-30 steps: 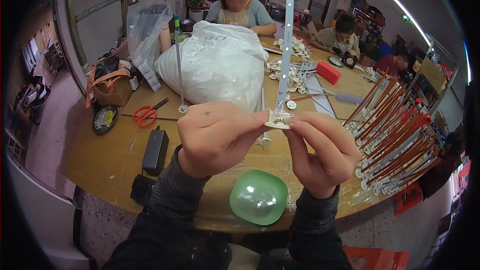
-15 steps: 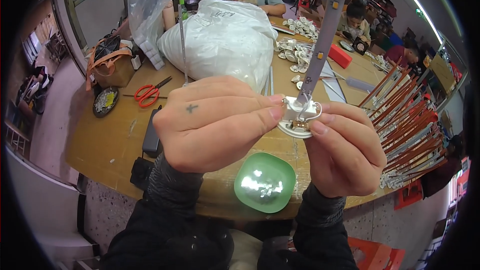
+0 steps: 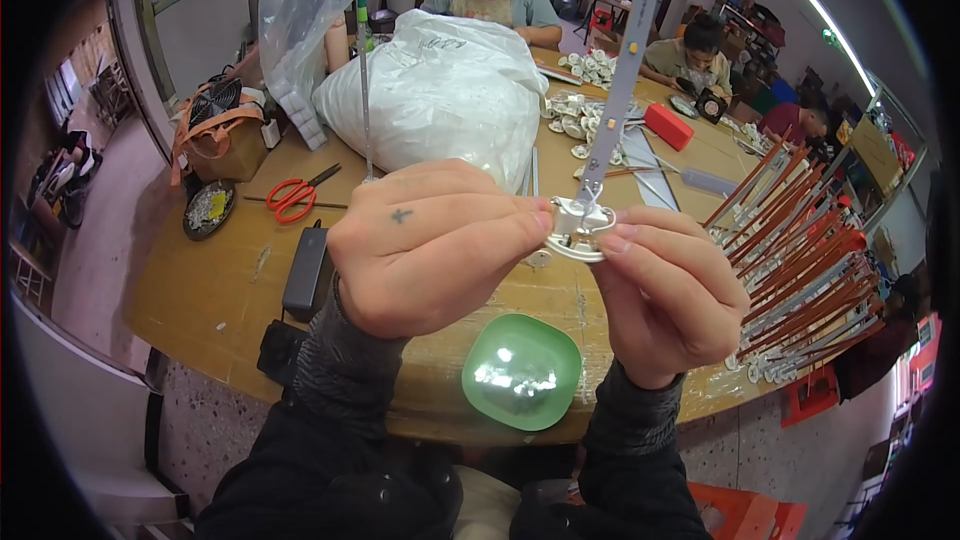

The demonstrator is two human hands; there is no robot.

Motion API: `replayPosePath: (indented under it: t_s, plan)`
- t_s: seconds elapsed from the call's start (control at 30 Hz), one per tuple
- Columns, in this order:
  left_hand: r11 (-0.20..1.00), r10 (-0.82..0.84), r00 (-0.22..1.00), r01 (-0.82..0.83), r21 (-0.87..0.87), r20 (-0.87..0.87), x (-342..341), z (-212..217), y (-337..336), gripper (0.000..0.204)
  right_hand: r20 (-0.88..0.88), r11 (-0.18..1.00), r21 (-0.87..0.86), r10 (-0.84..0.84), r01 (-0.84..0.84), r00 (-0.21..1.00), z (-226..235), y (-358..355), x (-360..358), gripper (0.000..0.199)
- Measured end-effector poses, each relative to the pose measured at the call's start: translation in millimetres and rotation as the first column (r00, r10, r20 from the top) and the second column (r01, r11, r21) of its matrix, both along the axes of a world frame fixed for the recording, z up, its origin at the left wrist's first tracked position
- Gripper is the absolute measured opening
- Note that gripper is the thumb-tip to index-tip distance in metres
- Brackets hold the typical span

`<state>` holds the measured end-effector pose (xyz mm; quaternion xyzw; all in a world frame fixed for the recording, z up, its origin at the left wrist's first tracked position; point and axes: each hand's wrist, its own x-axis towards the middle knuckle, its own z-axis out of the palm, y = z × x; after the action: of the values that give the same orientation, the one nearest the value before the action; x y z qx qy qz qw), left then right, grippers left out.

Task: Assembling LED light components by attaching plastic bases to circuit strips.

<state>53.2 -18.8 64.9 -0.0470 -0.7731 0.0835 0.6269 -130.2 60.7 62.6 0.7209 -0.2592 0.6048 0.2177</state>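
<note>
Both hands are raised above the table, pinching a round white plastic end cap (image 3: 577,225) with a thin white wire looped at its side. Out of the cap rises a long LED strip (image 3: 617,70) with small yellow chips, standing nearly upright and leaning slightly right. My left hand (image 3: 440,240) grips the cap's left edge between thumb and fingers. On the other side, my right hand (image 3: 675,290) pinches it near the wire. A thin rod (image 3: 367,90) stands up behind my left hand; whether I hold it is hidden.
A green bowl (image 3: 480,390) sits at the near table edge. Red-handled scissors (image 3: 291,198), a black adapter (image 3: 306,272) and a small dish (image 3: 209,208) lie left. Behind is a big white bag (image 3: 430,90); brown-wired strips (image 3: 800,270) are bundled right. Several people sit beyond.
My hands, the end cap and the LED strip have shifted slightly left in view. The whole view has moved a little too. Both hands keep their grip on the cap.
</note>
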Motion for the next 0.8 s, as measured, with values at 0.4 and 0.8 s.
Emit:
replayPosePath:
  t_s: [0.4, 0.8]
  plan:
    - [0.998, 0.044, 0.997, -0.046, -0.047, -0.057, -7, -2, -11, 0.021, -0.04, 0.998, -0.067, -0.001, -0.002, 0.999, -4, -19, -8, 0.024]
    - [0.997, 0.035, 0.999, -0.037, -0.07, -0.024, -5, -2, -12, 0.02, 0.016, 0.997, 0.044, -0.065, 0.064, 0.998, -5, -8, -11, 0.032]
